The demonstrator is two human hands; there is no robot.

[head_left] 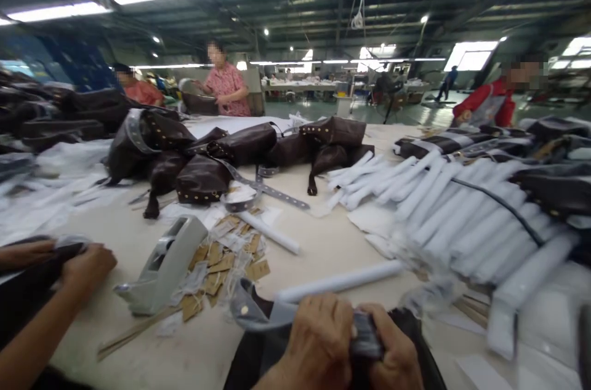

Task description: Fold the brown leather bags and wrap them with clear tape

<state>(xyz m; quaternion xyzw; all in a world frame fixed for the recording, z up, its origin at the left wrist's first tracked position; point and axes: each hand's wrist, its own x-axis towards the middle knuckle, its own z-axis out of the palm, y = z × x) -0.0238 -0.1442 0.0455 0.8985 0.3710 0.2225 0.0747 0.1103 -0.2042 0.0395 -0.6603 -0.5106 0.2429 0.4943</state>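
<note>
At the bottom centre of the head view, my left hand [318, 341] is closed on a wrapped strap [367, 338] of a dark bag [249, 353]. My right hand [394, 350] grips the same dark, plastic-covered piece from the right, its thumb near the left fingers. A grey strap end with a metal stud [244, 310] curls out to the left of my hands. The bag's lower part lies beyond the frame's bottom edge. Just behind my hands a white paper roll [341, 281] rests on the table [318, 242].
A tape dispenser [161, 267] and brown tags [221, 264] lie left of centre. Another person's hands [87, 264] hold dark material at the left. Brown bags [249, 144] sit across the middle, white rolls [443, 205] at the right. People stand beyond the table.
</note>
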